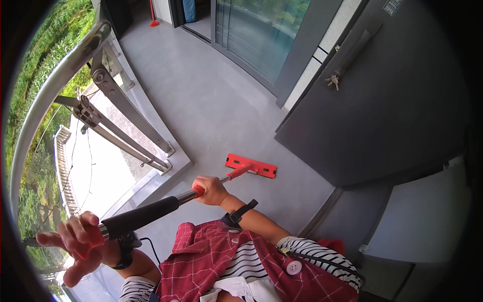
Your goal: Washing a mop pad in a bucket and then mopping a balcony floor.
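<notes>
A flat mop [251,165] with a red rectangular head lies against the grey floor in front of me. Its silver pole, with a black foam sleeve and red fittings, slants down from the left toward that head. My right hand [210,190] is wrapped round the pole at a red collar, between the foam sleeve and the head. At the pole's upper end, my left hand [78,244] loosely holds the red end piece; some fingers are curled over it, while a finger and the thumb stick out. Part of that end piece is hidden by the fingers.
A metal railing [55,80] runs along the left, with a pale paved area and greenery beyond. At right stands a dark door [392,100] with keys [333,80] hanging from it. A sliding glass door [256,38] and a red broom [153,21] are farther off.
</notes>
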